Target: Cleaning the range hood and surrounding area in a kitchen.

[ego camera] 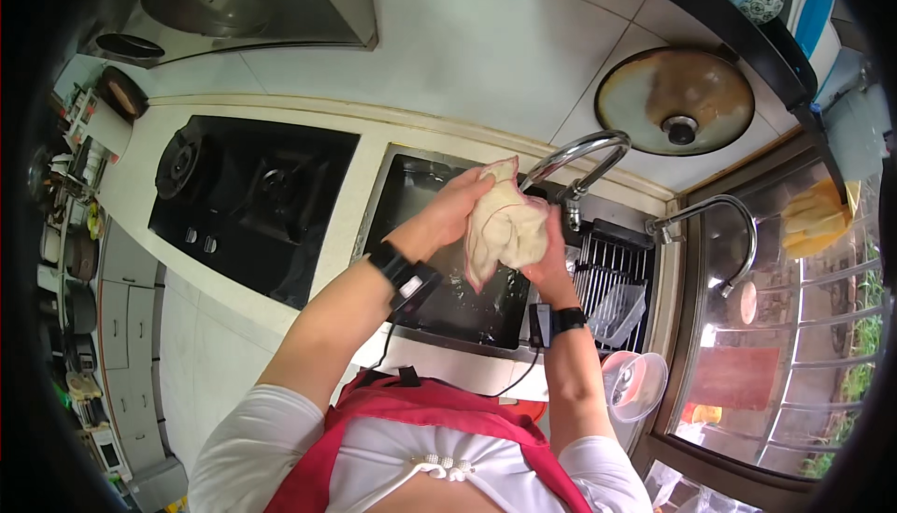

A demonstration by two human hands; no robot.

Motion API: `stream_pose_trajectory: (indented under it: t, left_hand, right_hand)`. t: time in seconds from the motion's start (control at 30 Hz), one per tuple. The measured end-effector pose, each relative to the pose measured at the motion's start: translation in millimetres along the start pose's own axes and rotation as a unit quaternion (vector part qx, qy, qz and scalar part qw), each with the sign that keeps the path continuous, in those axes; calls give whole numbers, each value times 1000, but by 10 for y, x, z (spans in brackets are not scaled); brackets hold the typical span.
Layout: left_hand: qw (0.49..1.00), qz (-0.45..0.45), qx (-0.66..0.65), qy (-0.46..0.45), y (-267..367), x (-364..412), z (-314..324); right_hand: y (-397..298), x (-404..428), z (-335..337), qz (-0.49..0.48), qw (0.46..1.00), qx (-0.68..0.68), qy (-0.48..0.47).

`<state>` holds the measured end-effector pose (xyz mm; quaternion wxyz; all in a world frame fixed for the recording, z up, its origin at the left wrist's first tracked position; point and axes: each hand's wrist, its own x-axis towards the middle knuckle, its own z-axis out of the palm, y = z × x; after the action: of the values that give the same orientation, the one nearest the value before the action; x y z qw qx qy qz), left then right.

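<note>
A cream cloth with a pink stitched edge (pixel 510 229) is bunched between my two hands above the dark kitchen sink (pixel 420 289). My left hand (pixel 455 208) pinches its upper left part, thumb on top. On the other side, my right hand (pixel 550 254) grips the cloth from the right, its fingers partly hidden behind the fabric. One corner of the cloth hangs down toward the basin. Just behind the cloth, the chrome faucet (pixel 581 145) arches over the sink, its outlet close to my right hand. Water wets the sink's floor.
Left of the sink is a black gas hob (pixel 259 197). On the right, a metal drying rack (pixel 610 261) holds a clear plastic container (pixel 618 313). Plastic bowls (pixel 634 387) stand beside my right forearm. A second faucet (pixel 746 233) and a pot lid (pixel 673 99) are farther right.
</note>
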<state>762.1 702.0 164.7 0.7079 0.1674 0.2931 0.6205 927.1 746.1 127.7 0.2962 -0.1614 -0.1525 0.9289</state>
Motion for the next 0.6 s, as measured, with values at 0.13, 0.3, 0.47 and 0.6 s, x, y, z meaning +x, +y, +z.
stream_pose_trajectory:
  t: [0.13, 0.3, 0.47, 0.6]
  left_hand:
    - [969, 4, 201, 140, -307, 402, -280]
    - [983, -15, 124, 137, -359, 608, -738]
    - [775, 111, 539, 311, -365, 417, -1450]
    - [585, -36, 807, -75, -930, -60, -1648]
  right_hand:
    - [92, 340, -92, -78, 964, -247, 65]
    - [193, 602, -1020, -188, 924, -236, 233]
    - [614, 419, -1665, 14, 792, -458, 404]
    - [861, 549, -1929, -67, 686, -645, 330]
